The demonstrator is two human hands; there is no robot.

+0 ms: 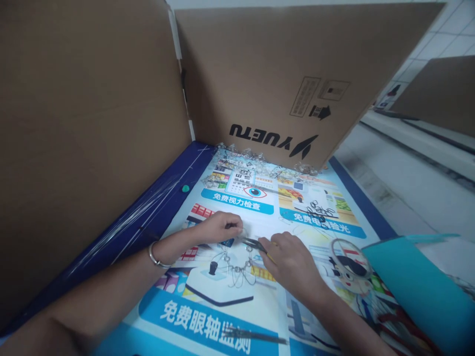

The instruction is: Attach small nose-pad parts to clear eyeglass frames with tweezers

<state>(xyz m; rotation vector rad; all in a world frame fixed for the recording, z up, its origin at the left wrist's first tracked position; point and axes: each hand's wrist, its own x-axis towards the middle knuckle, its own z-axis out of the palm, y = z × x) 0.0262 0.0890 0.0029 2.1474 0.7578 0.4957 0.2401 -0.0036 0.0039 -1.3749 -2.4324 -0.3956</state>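
Observation:
My right hand [291, 262] is closed around pliers [254, 243] with dark jaws and a bit of yellow on the handle. Close to the jaw tips, the fingers of my left hand [222, 227] pinch the end of a thin wire piece [237, 269]. This piece curves below both hands, with small round bead-like parts and thin loops along it. Whether the jaws grip the wire I cannot tell. Toward me, a bundle of thin dark wires [256, 336] lies on the printed sheet [222, 291].
Cardboard panels [260, 59] stand at the back and left. Along the back panel lies a heap of clear and wiry pieces [241, 155]. Black rings [317, 212], a clear round dish [351, 257] and a teal folder-like object [423, 287] are to the right.

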